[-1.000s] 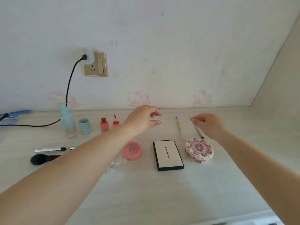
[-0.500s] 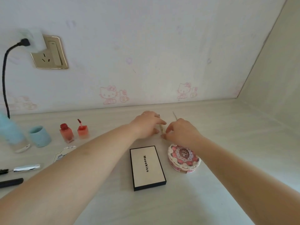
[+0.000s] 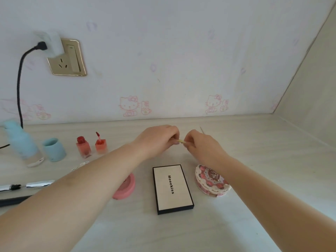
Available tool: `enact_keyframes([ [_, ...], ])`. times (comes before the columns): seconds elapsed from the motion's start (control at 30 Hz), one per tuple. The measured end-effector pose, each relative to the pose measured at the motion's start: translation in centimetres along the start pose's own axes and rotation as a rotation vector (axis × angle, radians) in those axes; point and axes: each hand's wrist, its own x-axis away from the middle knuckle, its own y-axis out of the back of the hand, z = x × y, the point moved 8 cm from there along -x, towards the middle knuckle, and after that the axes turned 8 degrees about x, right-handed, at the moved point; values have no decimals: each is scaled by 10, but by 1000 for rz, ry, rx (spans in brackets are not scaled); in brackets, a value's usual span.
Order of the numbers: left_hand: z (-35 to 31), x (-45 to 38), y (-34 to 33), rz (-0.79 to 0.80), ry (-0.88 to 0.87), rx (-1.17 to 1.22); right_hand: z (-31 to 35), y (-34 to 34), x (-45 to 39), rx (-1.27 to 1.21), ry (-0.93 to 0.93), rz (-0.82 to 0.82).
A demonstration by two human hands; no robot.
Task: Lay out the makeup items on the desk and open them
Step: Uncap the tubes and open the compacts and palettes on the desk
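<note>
Both hands have closed in together since a moment ago, when they hovered apart above the desk: now the left hand point(image 3: 157, 139) and the right hand point(image 3: 201, 144) meet just behind the black-edged rectangular cream palette box point(image 3: 172, 189), each pinching one end of a thin yellow makeup pencil point(image 3: 181, 141) held a little above the pale wood-grain desk point(image 3: 254, 160). Only a short stretch of it shows between the fingertips, so I cannot tell whether a cap has started to come off. It looks like she means to pull it open. If the cap gives suddenly, the hands could jerk apart, and the right wrist sits directly over the round pink frilly compact point(image 3: 211, 180) (it is very close), which could be knocked. A slim pale stick point(image 3: 202, 130) lies on the desk just behind the right hand and could roll if brushed. The left forearm crosses above the round coral-pink blush pot point(image 3: 125, 188), still closed, as the palette appears to be. Farther left stand two small red lip-tint bottles point(image 3: 84, 146), one with its wand up, a light blue cylindrical cap point(image 3: 54, 150) and a blurred light blue pump bottle point(image 3: 21, 142), well clear of any slip.
</note>
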Motion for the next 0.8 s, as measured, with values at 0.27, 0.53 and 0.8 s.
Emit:
enact_keyframes([
  [0.27, -30, 72, 81, -159, -53, -17, 54, 43, 52, -22, 279, -243],
  [0.53, -44, 159, 120, -252, 46, 9, 116, 69, 109, 45, 452, -306],
  [0.8, -29, 247, 146, -293, 159, -50, 190, 59, 135, 46, 602, -302],
])
